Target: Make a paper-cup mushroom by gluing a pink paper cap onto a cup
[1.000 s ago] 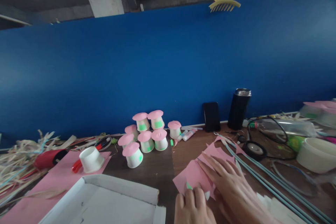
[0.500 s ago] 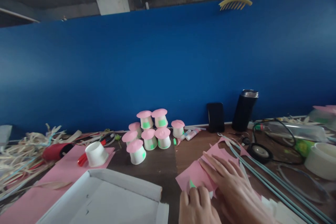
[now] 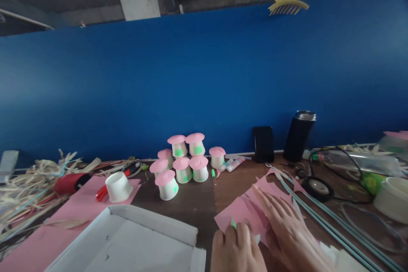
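My right hand [image 3: 287, 229] lies flat with its fingers stretched out on a sheet of pink paper [image 3: 244, 214] at the table's near edge. My left hand [image 3: 237, 248] sits just left of it at the bottom of the view, fingers curled. A small green and white piece [image 3: 234, 223] shows at its fingertips, against the pink paper. Several white cups with pink caps and green patches [image 3: 185, 163] are stacked in a pile farther back, at the middle of the table.
A white shallow box [image 3: 127, 242] lies at the near left, with an upturned white cup [image 3: 118, 187] and red scissors on pink paper beyond it. A black flask [image 3: 298, 136], a phone [image 3: 263, 144], cables, long grey-green strips [image 3: 321, 216] and a white tub [image 3: 393, 197] crowd the right. Straw strips lie far left.
The view has drifted slightly, so everything sits a little further right. My right hand has slid a bit forward on the pink paper. My left hand stays curled at the paper's near edge.
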A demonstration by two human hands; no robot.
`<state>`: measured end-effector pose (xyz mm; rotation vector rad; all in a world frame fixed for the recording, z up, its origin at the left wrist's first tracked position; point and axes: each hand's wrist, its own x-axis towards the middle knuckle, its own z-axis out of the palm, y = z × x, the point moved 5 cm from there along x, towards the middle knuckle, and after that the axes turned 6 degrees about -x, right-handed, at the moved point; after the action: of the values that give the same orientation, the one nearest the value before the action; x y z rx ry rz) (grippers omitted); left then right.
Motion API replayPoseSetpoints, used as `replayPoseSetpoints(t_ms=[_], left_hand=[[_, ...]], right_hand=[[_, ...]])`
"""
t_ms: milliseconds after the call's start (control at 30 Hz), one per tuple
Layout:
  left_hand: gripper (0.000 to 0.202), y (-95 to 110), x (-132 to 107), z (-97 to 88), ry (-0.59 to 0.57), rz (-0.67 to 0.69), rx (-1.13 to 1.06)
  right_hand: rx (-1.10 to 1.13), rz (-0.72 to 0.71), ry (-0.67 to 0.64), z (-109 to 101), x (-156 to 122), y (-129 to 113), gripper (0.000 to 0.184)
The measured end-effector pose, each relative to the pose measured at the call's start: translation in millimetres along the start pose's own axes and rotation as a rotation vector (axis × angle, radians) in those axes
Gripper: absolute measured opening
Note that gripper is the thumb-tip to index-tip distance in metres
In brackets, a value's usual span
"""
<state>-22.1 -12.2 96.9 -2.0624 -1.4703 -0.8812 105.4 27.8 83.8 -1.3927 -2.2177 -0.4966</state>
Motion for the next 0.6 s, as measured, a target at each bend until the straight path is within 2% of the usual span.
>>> replayPoseSetpoints(t_ms=[100, 200, 300, 367, 467, 600], left_hand=[[0.033, -24.9, 20.5, -24.9, -0.15, 0.018, 0.029], [0.045, -44.9, 36.0, -33.5, -0.22, -0.013, 0.073], [0.048, -47.7, 39.9, -26.0, -0.216, 0.045, 0.058], [0.047, -44.7, 37.3, -18.0, -0.207, 0.093, 0.029], [0.043, -41.2, 31.1, -9.3, -0.201, 0.136, -0.006], [0.043, -41.7, 24.2, -1.5, -0.283, 0.15, -0.032]], right_hand=[[-0.004, 0.079, 0.041, -12.0, 2.1, 3.8, 0.08], [0.006, 0.043, 0.052, -23.4, 2.8, -0.7, 0.077], [-0.04, -0.056, 0.01, -21.2, -1.6, -10.5, 0.084], [-0.115, -0.155, 0.033, -14.7, -7.0, -18.3, 0.086], [-0.24, -0.282, 0.091, -3.6, -14.3, -27.0, 0.078], [-0.343, -0.322, 0.137, -2.6, -14.6, -29.5, 0.068]])
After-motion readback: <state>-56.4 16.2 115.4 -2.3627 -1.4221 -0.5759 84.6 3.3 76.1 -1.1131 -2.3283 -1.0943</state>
